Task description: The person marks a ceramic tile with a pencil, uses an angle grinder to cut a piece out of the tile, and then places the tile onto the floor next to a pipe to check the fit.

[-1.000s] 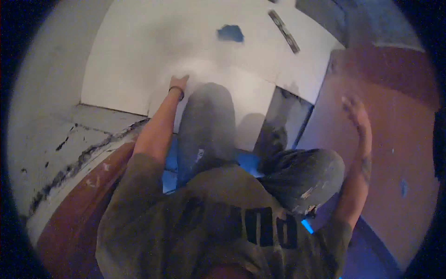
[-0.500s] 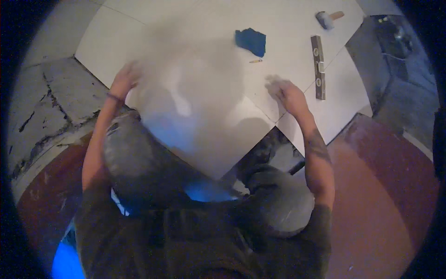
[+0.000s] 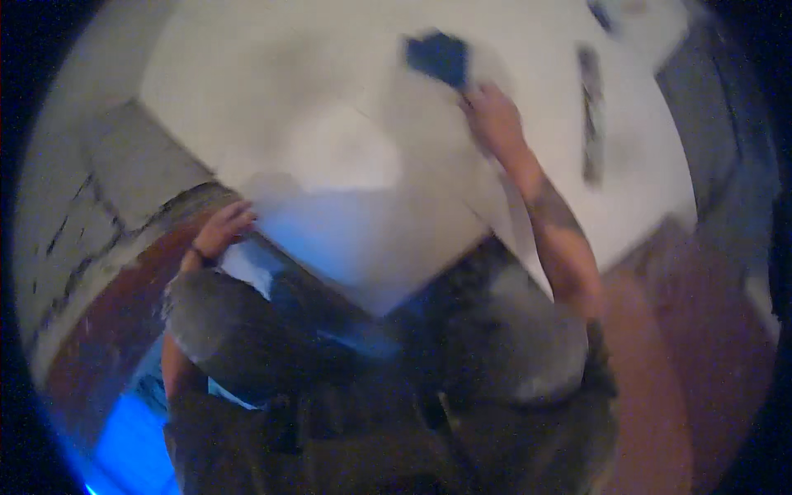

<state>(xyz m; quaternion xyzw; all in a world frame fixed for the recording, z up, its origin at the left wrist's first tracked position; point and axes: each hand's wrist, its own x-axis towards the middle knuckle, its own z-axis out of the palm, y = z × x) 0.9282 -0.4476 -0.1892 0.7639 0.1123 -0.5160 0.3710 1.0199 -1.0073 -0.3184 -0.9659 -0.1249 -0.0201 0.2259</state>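
Observation:
My right hand (image 3: 493, 122) reaches over the pale floor tiles (image 3: 330, 107), its fingertips at the lower edge of a dark blue cloth (image 3: 437, 58). Blur smears those fingers, so whether they grip anything cannot be made out. No pencil shows beside the cloth. On the left, my left hand (image 3: 224, 228) rests by the near-left edge of the large tile, fingers stretched out and nothing in them. My knees are bent at the tile's near corner.
A spirit level (image 3: 591, 115) lies to the right of my right hand. Farther off at the upper right is the dark head of a mallet (image 3: 600, 15). Rough grey floor (image 3: 140, 157) borders the tiles at left, and a reddish-brown strip (image 3: 124, 289) runs nearer me.
My right hand has moved forward and left to the cloth's edge. My left hand has drawn back toward my knee along the tile's edge. The pencil no longer shows, and the view has shifted.

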